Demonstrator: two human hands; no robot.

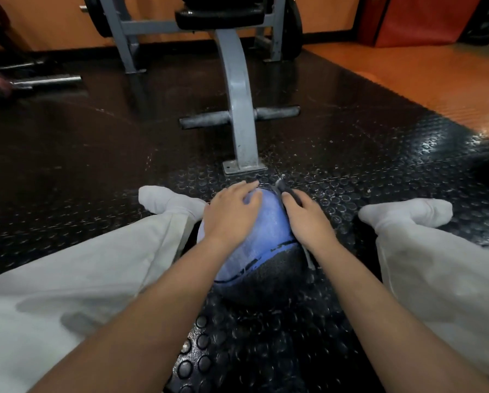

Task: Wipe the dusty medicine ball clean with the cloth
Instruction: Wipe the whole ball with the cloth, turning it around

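A round medicine ball, blue on top and black below, with a pale film of dust on the blue (261,231), sits on the black studded rubber floor mat (96,154) between the outstretched legs of a seated person in light grey trousers (96,265). A white sock (164,198) lies to the ball's left and another white sock (407,212) to its right. The left hand (232,211) rests flat on the upper left of the ball with its grip apart, the fingers spread and reaching over the top. The right hand (308,217) lies on the upper right side of the ball, its fingers laid fairly straight over a dark grey frayed cloth (290,192) and pressing it against the ball. Its grip is not clamped round the cloth. One end of the cloth shows past the fingertips, with loose threads, and a strip hangs beside the wrist. Just beyond the ball stands the foot of a grey steel gym bench frame (240,109) with a black padded seat. A chrome barbell (47,80) lies on the mat at far left, and orange flooring (421,78) borders the mat at right.
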